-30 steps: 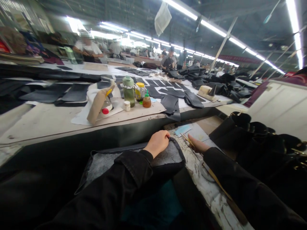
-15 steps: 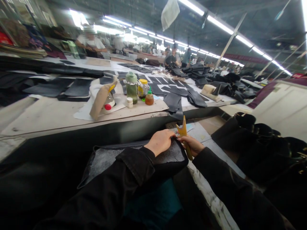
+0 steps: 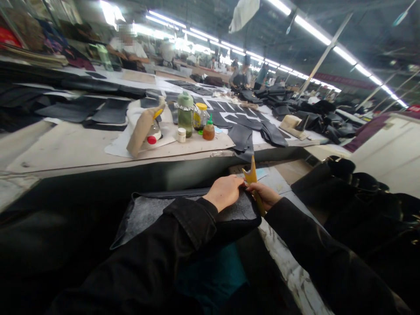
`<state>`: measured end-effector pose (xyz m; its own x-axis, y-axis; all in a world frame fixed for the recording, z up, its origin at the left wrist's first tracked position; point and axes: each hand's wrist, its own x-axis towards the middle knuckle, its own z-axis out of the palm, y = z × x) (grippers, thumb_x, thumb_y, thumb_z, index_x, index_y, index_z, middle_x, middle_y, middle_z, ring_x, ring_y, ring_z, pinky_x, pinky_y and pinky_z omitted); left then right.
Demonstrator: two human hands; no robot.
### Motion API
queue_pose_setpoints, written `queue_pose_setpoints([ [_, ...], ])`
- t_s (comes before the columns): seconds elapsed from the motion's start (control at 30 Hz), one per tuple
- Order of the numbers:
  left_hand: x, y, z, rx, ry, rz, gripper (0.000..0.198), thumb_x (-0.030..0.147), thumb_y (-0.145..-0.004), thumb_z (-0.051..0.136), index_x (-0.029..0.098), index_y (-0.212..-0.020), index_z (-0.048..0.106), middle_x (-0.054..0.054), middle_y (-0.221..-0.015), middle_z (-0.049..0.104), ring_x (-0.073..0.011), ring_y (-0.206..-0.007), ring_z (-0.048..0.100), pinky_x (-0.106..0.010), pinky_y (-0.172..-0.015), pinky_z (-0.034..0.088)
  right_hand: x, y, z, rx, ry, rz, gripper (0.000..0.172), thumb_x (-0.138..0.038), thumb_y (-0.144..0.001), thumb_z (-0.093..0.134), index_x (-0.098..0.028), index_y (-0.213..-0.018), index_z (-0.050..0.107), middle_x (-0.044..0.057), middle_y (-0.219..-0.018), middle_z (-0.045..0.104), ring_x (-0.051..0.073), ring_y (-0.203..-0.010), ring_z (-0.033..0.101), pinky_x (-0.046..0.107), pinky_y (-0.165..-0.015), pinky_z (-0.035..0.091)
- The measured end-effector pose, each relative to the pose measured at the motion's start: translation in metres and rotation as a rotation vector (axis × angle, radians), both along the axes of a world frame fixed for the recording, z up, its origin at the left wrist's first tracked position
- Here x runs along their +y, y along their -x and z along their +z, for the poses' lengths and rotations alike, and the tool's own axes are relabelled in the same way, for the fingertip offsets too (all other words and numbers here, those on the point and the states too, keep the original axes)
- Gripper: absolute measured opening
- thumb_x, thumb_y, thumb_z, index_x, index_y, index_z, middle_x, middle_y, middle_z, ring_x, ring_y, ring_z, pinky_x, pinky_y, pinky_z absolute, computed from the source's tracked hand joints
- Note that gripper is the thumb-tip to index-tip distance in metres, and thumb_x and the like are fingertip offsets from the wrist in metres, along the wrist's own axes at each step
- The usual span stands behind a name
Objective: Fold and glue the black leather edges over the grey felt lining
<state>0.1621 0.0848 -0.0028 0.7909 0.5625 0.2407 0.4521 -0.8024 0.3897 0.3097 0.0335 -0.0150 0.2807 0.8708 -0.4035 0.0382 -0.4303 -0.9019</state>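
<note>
- Left, on the table (image 3: 65, 151), I see flat black panels (image 3: 111, 110) laid out well apart from the hands.
- Near, from left to centre, my camera shows the grey-lined piece (image 3: 144, 214), black-rimmed, on this side of the table. The left forearm crosses it, and its right corner lies at both hands.
- Farther off, a clear bottle (image 3: 156, 131) with a red end stands or leans beside a brown sheet (image 3: 141, 133); I can't make out any contents.
- Right of that, a small white jar (image 3: 181, 135) is opaque, so its inside is hidden from me.
- Behind it, a green bottle (image 3: 185, 120) stands upright; whether the colour is wall or liquid, I can't tell.
- Next, a yellow-lidded jar (image 3: 200, 117) has something dark inside, too blurred to name.
- Nearer, a squeeze bottle (image 3: 208, 132) with a green nozzle appears to hold amber fluid.
- Centre, the left hand (image 3: 225, 192) bends its fingers over the far rim, apparently pinching it near the corner.
- Just right, the yellow forked tool (image 3: 251, 176) points upward, clasped in the right hand (image 3: 266, 196). I judge the step as working that corner's rim; the next move calls for a steady pinch and careful tool pressure.
- Far right, black bags (image 3: 361, 197) stand grouped, too dark to see into.
</note>
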Motion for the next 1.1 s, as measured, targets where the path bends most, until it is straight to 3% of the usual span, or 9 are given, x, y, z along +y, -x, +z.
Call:
queue_pose_setpoints([
  [0.17,0.001,-0.002,-0.001,0.025,-0.010,-0.021,0.029,0.013,-0.079,0.035,0.016,-0.095,0.059,-0.009,-0.094,0.061,-0.0224,-0.081,0.061,-0.031,-0.070,0.047,0.008,-0.001,-0.004,-0.121,-0.009,0.012,0.044,-0.015,-0.062,0.045,-0.019,-0.105,0.050,0.000,-0.063,0.055,0.016,-0.059,0.054,0.026,-0.053,0.046],
  [0.3,-0.009,0.001,0.013,0.082,0.000,-0.041,0.026,0.014,-0.078,0.038,0.013,-0.092,0.061,-0.012,-0.091,0.062,-0.0239,-0.080,0.061,-0.032,-0.068,0.048,0.005,0.001,-0.003,-0.223,-0.051,0.053,0.036,-0.020,-0.065,0.048,-0.018,-0.100,0.053,0.001,-0.062,0.055,0.017,-0.061,0.055,0.028,-0.056,0.047],
  [0.43,-0.043,0.026,0.040,0.054,-0.033,-0.023,0.025,0.019,-0.081,0.040,0.010,-0.091,0.060,-0.014,-0.094,0.061,-0.0268,-0.087,0.059,-0.037,-0.073,0.047,-0.009,-0.003,0.008,-0.325,-0.145,0.083,0.035,-0.027,-0.067,0.054,-0.018,-0.101,0.053,0.004,-0.070,0.057,0.020,-0.070,0.056,0.034,-0.066,0.048],
  [0.57,-0.085,0.071,0.055,-0.278,0.054,-0.150,0.025,0.026,-0.085,0.039,0.012,-0.096,0.057,-0.011,-0.095,0.061,-0.0216,-0.094,0.055,-0.032,-0.085,0.042,-0.037,0.014,0.039,-0.422,-0.328,0.010,0.043,-0.040,-0.075,0.051,-0.020,-0.113,0.048,0.008,-0.096,0.057,0.024,-0.093,0.052,0.041,-0.090,0.038],
  [0.63,-0.099,0.091,0.050,-0.426,0.254,-0.077,0.028,0.029,-0.085,0.040,0.013,-0.104,0.053,-0.010,-0.101,0.060,-0.0199,-0.098,0.054,-0.030,-0.086,0.041,-0.056,0.040,0.053,-0.446,-0.477,0.040,0.044,-0.047,-0.080,0.045,-0.024,-0.118,0.047,0.007,-0.108,0.054,0.025,-0.104,0.048,0.043,-0.096,0.033],
  [0.7,-0.108,0.106,0.037,-0.570,0.550,-0.017,0.032,0.035,-0.084,0.043,0.014,-0.107,0.051,-0.009,-0.102,0.059,-0.0189,-0.093,0.055,-0.029,-0.080,0.043,-0.074,0.075,0.059,-0.402,-0.596,0.232,0.039,-0.047,-0.085,0.039,-0.024,-0.114,0.052,0.007,-0.116,0.051,0.025,-0.111,0.044,0.042,-0.098,0.034],
  [0.87,-0.123,0.150,-0.002,-0.972,1.226,0.041,0.041,0.049,-0.074,0.055,0.013,-0.093,0.053,-0.005,-0.083,0.061,-0.0158,-0.076,0.058,-0.026,-0.068,0.045,-0.089,0.149,0.043,-0.434,-0.676,0.760,0.042,-0.040,-0.089,0.035,-0.022,-0.126,0.041,0.006,-0.132,0.036,0.023,-0.120,0.035,0.037,-0.103,0.029],
  [1.0,-0.138,0.219,-0.024,-1.056,1.472,0.196,0.040,0.047,-0.073,0.058,0.015,-0.095,0.050,-0.006,-0.083,0.064,-0.0174,-0.068,0.063,-0.029,-0.064,0.047,-0.069,0.168,0.040,-0.419,-0.673,0.890,0.047,-0.045,-0.086,0.039,-0.022,-0.128,0.039,0.007,-0.127,0.043,0.023,-0.115,0.041,0.037,-0.098,0.035],
  [1.1,-0.147,0.266,-0.039,-1.024,1.522,0.367,0.040,0.045,-0.075,0.057,0.016,-0.099,0.046,-0.008,-0.086,0.066,-0.0167,-0.068,0.064,-0.028,-0.064,0.046,-0.044,0.179,0.044,-0.486,-0.632,0.885,0.033,-0.043,-0.085,0.044,-0.021,-0.107,0.055,0.006,-0.100,0.059,0.019,-0.092,0.055,0.030,-0.082,0.044],
])
